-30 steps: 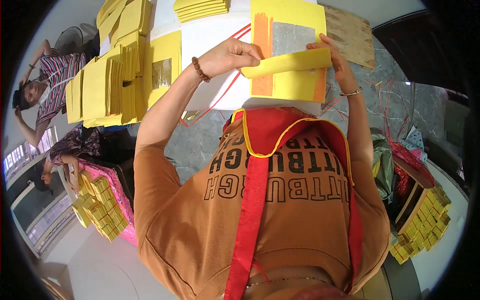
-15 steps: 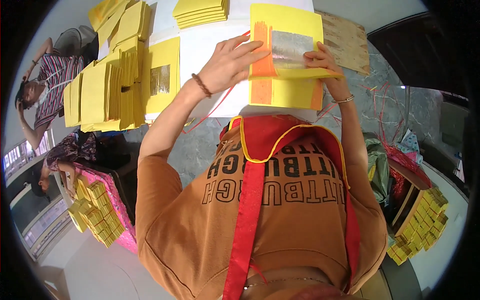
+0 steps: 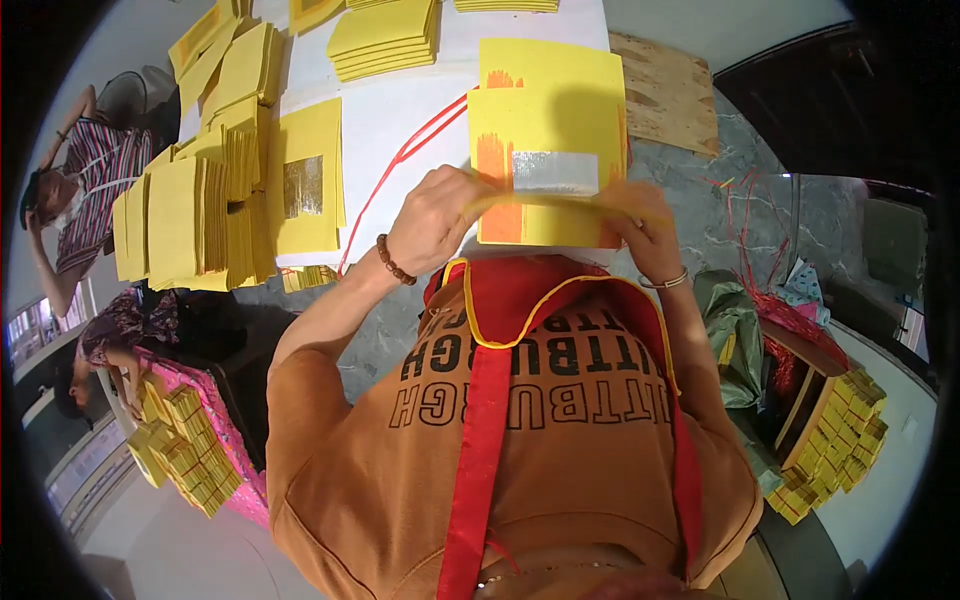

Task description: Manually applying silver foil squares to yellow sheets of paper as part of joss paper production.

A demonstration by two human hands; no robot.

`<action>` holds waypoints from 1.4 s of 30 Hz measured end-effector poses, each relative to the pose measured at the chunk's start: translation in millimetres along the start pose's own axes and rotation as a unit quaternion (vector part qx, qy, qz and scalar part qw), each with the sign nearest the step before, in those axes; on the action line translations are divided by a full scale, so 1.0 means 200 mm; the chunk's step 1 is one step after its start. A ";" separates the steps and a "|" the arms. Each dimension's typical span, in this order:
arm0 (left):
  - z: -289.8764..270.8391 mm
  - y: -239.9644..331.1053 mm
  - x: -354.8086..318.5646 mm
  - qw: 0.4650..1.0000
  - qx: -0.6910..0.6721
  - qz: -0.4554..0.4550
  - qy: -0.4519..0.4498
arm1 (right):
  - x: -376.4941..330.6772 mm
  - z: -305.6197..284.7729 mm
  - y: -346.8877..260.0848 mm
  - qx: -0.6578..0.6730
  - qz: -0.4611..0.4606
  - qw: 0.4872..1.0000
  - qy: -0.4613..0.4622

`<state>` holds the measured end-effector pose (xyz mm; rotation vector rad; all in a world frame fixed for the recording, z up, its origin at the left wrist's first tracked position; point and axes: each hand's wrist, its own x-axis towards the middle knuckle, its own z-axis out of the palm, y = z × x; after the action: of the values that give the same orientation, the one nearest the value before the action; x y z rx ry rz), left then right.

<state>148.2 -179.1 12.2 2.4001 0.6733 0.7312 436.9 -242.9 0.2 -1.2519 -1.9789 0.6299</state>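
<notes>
In front of my chest, at the table's near edge, lies yellow paper [image 3: 550, 112] with orange bands and a silver patch. My left hand [image 3: 440, 212] has its fingers closed on the left end of the upper sheet's near edge. At the other end my right hand [image 3: 645, 228] pinches the same edge. Between my hands that edge is lifted and bowed, slightly blurred. Another yellow sheet lies flat underneath. Red string [image 3: 405, 150] runs across the white tabletop to the left of the paper.
Left on the table stand thick bundles of yellow paper [image 3: 180, 220], beside flat foil-patched sheets [image 3: 308, 180]. A folded stack [image 3: 382, 42] sits farther back. A wooden board [image 3: 665, 90] adjoins the table's right side. Two people are at the left. Yellow bundles [image 3: 835, 435] lie low right.
My left hand has gone from lying spread on the paper to gripping its near left edge. My right hand has come nearer along the right side. The view has shifted slightly.
</notes>
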 end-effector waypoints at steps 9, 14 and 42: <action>0.11 -0.12 0.08 0.906 -0.271 -0.317 0.070 | 0.13 0.08 -0.06 0.238 0.260 0.917 0.186; 0.11 -0.11 0.10 0.839 -0.394 -0.356 0.114 | 0.12 0.10 0.02 0.152 0.264 0.941 0.146; 0.09 0.13 0.16 0.983 0.152 0.009 -0.104 | 0.13 0.15 0.04 0.121 0.281 0.934 0.183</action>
<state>190.1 -184.4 26.6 2.7136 0.7193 0.3973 410.4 -216.2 -16.5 -1.6470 -1.1950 0.8127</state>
